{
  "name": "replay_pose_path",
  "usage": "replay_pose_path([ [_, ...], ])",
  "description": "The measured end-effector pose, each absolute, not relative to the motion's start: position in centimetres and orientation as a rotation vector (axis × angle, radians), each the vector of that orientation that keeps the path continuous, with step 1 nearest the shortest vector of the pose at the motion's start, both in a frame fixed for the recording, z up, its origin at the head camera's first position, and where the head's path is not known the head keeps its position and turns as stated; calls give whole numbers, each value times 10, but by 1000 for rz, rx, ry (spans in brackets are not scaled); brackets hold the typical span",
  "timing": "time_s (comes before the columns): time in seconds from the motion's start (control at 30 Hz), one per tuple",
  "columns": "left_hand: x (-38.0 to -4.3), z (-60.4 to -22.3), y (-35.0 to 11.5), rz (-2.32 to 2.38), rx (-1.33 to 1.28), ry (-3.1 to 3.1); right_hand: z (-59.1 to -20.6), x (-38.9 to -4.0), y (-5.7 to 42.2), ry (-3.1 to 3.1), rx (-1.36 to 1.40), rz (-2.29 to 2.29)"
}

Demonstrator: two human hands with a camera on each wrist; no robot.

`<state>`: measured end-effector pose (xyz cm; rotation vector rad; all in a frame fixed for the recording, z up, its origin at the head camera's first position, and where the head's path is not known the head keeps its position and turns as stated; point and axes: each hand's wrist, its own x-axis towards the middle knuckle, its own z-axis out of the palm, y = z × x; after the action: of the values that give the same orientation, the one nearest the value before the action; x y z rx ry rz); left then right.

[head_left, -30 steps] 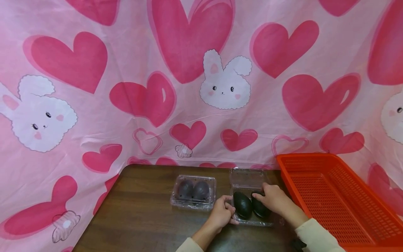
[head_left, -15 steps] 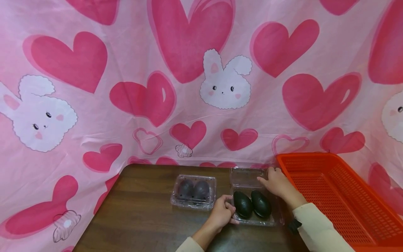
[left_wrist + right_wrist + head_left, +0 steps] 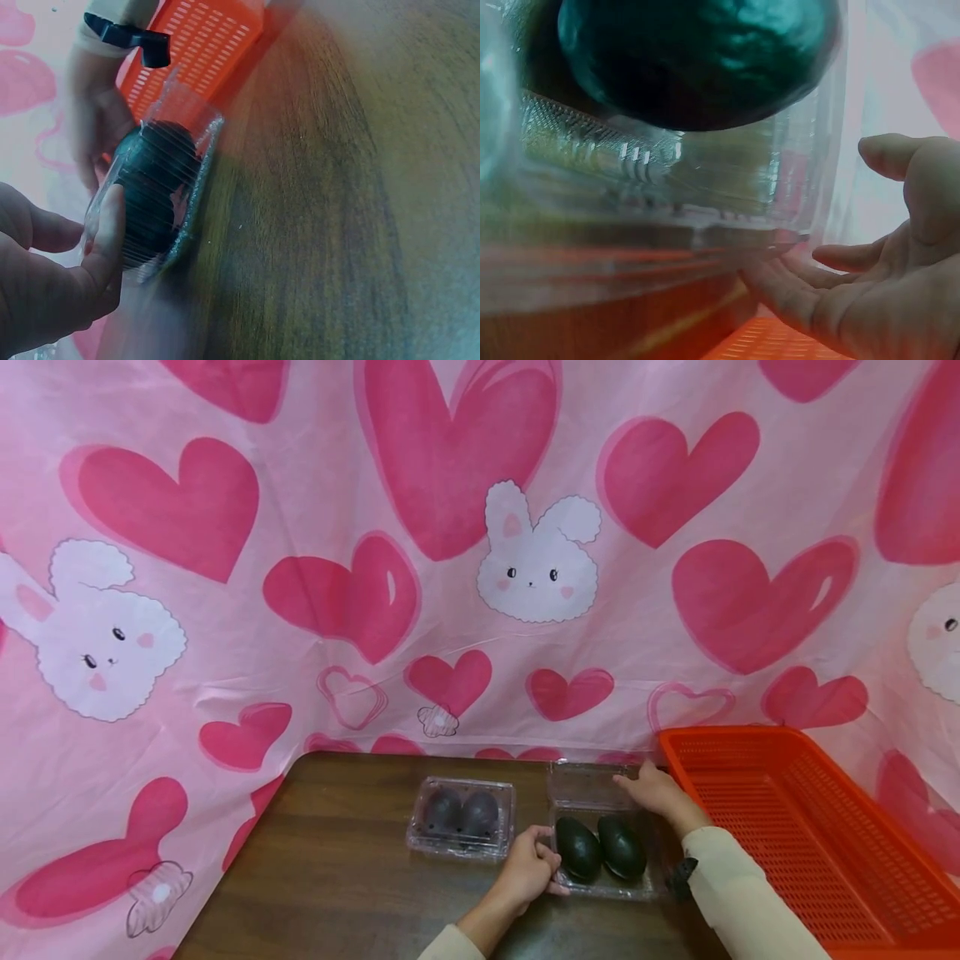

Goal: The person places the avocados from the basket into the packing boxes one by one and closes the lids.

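A clear plastic clamshell box (image 3: pixel 600 888) lies with its lid (image 3: pixel 581 785) folded back behind it. Inside, two dark green avocados (image 3: pixel 578 850) sit side by side. My left hand (image 3: pixel 527 866) holds the box's left wall, thumb and fingers on either side of the plastic in the left wrist view. At the lid's right side is my right hand (image 3: pixel 658 791). Its fingers (image 3: pixel 784 296) are extended with the thumb apart in the right wrist view, beside the clear plastic; whether they touch it I cannot tell.
A closed clear box (image 3: pixel 461 843) with two dark oval fruits stands to the left on the brown wooden table (image 3: pixel 337 860). An orange plastic basket (image 3: pixel 810 843) borders the right side. A pink cloth (image 3: pixel 525 652) with hearts and rabbits hangs behind.
My right hand has let go of the right avocado and moved back to the lid's right side. The avocado now rests in the box. My left hand has stayed in place.
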<state>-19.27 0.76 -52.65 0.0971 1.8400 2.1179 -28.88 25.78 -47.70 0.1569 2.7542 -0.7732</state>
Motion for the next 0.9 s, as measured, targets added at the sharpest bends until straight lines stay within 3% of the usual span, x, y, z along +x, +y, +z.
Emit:
replay_pose_path([
  [0.4, -191, -527, 8, 2105, 87, 1834, -490, -293, 264, 2804, 115, -806],
  [0.9, -194, -528, 7, 2112, 90, 1825, -479, -290, 265, 2854, 101, -914],
])
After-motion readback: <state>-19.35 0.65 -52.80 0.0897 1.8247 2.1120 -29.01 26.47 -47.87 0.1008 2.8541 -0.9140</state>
